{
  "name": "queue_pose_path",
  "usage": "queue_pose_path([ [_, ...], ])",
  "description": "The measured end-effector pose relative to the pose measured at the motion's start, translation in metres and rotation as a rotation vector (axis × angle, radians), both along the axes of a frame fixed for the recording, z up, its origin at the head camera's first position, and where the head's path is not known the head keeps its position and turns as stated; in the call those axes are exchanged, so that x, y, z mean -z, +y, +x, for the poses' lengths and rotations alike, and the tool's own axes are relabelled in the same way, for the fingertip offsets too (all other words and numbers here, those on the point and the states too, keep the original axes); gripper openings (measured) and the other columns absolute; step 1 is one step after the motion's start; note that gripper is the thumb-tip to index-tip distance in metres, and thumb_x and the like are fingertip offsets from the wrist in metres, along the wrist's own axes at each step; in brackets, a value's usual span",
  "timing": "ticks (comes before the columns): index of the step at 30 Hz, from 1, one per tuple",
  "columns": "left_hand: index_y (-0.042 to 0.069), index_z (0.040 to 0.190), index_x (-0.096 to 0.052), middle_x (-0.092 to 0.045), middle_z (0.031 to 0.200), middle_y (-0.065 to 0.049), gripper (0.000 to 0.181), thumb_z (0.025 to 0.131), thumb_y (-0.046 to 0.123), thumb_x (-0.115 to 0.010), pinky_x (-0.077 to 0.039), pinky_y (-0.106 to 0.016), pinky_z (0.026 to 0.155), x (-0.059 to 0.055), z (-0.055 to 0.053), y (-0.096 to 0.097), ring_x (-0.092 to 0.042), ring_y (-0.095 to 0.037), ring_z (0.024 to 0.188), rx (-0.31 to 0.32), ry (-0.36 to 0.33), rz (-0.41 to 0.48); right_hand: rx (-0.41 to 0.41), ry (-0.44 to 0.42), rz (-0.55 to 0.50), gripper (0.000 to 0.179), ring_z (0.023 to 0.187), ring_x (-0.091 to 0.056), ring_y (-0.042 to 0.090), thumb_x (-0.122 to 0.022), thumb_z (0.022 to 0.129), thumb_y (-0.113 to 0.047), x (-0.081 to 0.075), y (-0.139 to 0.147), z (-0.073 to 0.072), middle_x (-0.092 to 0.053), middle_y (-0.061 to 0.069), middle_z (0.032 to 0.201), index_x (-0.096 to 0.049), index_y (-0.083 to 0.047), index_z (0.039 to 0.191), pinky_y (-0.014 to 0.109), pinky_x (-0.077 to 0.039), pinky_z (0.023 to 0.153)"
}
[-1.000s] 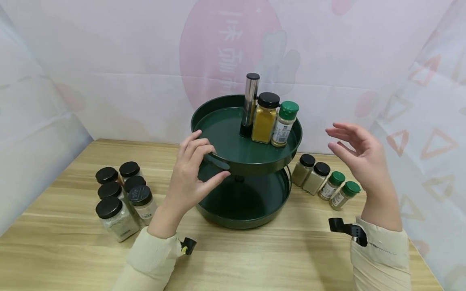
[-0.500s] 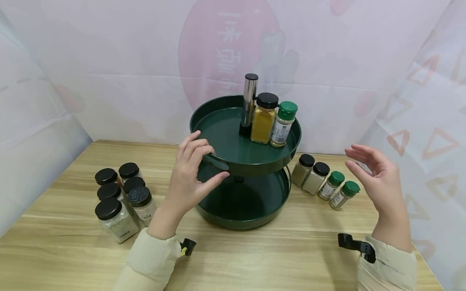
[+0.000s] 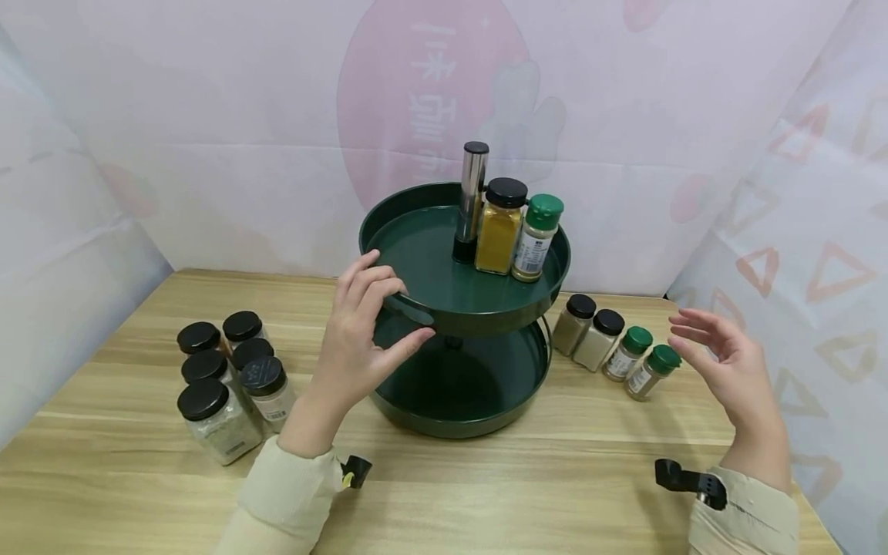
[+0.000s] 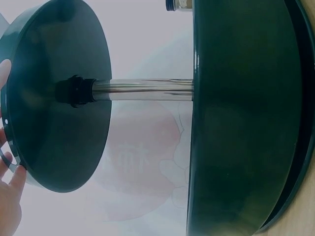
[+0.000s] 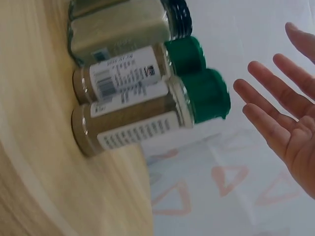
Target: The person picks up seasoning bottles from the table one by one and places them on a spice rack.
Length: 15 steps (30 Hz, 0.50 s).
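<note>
My left hand grips the near-left rim of the upper tray of a dark green two-tier rack, fingers over the edge and thumb along the outside. In the left wrist view its fingertips sit at the cut-out in that rim. My right hand hovers at the right with fingers spread and nothing in them, beside a green-capped spice jar. In the right wrist view that jar stands upright, label showing, apart from the fingers. Another green-capped jar and two black-capped jars line up to its left.
On the upper tray stand a tall silver grinder, a yellow spice jar and a green-capped shaker. The lower tray shows bare green floor. Several black-capped jars cluster on the wooden table at left.
My right hand has moved down and to the right, away from the upper tray toward the green-capped jars. The left hand keeps its hold on the rim.
</note>
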State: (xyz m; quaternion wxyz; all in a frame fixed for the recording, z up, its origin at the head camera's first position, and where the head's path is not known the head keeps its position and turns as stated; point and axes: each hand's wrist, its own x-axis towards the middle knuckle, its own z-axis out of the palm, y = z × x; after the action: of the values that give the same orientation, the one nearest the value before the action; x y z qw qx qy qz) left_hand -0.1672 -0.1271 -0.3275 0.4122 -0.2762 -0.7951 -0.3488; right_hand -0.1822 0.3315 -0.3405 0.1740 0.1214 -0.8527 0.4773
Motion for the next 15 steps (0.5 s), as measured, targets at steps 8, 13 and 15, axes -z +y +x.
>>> queue_pose_path([
  [8, 0.002, 0.112, -0.059, -0.058, 0.122, -0.017, 0.055, 0.069, 0.015, -0.091, -0.032, -0.055, 0.119, -0.001, -0.001, -0.001, -0.036, -0.037, 0.143, -0.002, 0.003, 0.002, -0.053, -0.081, 0.021, 0.046, 0.109, -0.059, -0.010, -0.065, 0.094, -0.005, 0.016, 0.013, -0.005, -0.062, -0.028, 0.118, -0.055, -0.012, 0.138, 0.003, -0.046, 0.084],
  [13, 0.003, 0.112, -0.059, -0.059, 0.121, -0.017, 0.056, 0.068, 0.014, -0.091, -0.032, -0.056, 0.119, 0.000, -0.001, 0.000, -0.036, -0.037, 0.143, 0.004, 0.008, 0.007, -0.057, -0.140, 0.077, 0.045, 0.108, -0.055, -0.013, -0.065, 0.096, -0.009, 0.027, 0.018, -0.007, -0.059, -0.029, 0.119, -0.053, -0.014, 0.139, 0.004, -0.046, 0.082],
  [15, 0.003, 0.112, -0.059, -0.059, 0.121, -0.016, 0.056, 0.068, 0.014, -0.091, -0.032, -0.056, 0.119, 0.001, -0.001, 0.000, -0.036, -0.037, 0.143, 0.007, 0.007, 0.007, -0.057, -0.166, 0.091, 0.046, 0.108, -0.053, -0.015, -0.065, 0.096, -0.010, 0.031, 0.021, -0.006, -0.056, -0.031, 0.120, -0.052, -0.014, 0.140, 0.004, -0.046, 0.080],
])
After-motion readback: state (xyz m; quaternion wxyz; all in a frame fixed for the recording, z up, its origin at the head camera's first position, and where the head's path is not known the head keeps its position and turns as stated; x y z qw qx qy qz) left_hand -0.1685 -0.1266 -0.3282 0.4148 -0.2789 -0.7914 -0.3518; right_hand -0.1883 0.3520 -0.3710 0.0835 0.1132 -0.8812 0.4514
